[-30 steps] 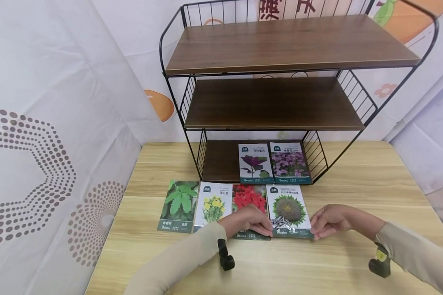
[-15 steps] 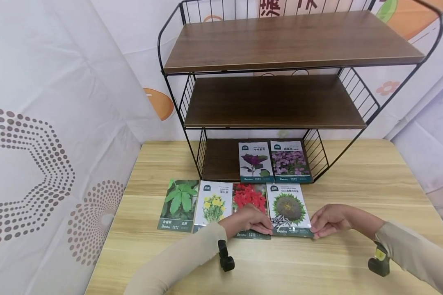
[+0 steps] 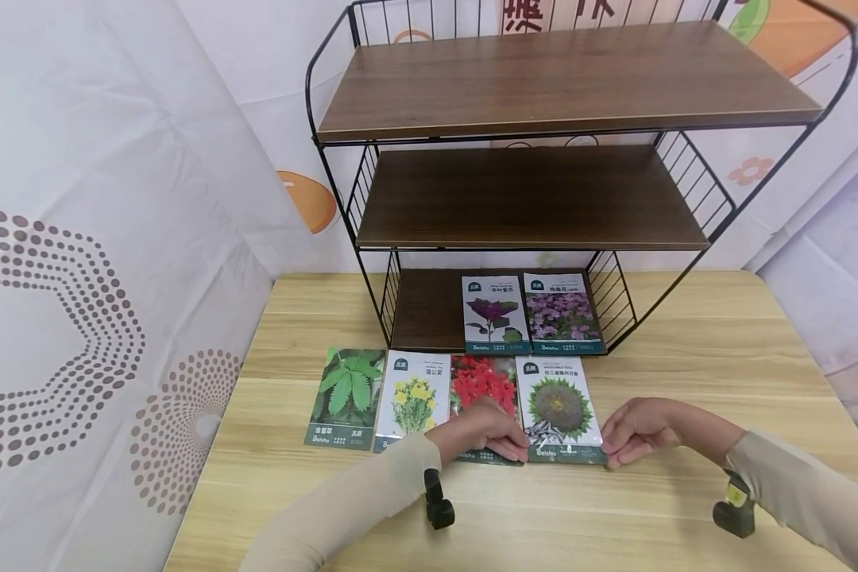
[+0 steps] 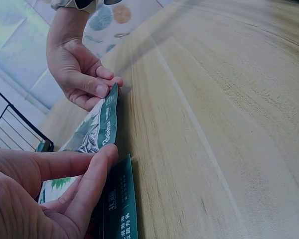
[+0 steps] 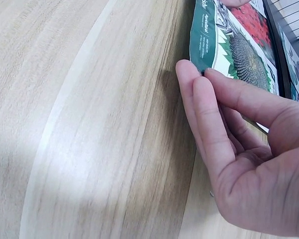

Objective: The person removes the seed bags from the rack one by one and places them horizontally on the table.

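Observation:
A sunflower seed packet, with a green bottom strip, lies at the right end of a row of seed packets. My left hand pinches its near left corner and covers part of the red-flower seed packet. At the near right corner my right hand pinches the same sunflower packet between thumb and fingers. In the left wrist view the packet's bottom strip is raised off the table between both hands. The right wrist view shows fingertips at the corner of the green strip.
Left in the row lie a yellow-flower packet and a green-leaf packet. Behind stands a three-tier rack with black wire sides. Two packets, one purple-leaved and one purple-flowered, lie on its bottom shelf. Wooden table extends in front.
The near edge of the sunflower packet shifts slightly up and back down between frames. Both hands stay almost in place, still pinching its corners. The head view tilts a little.

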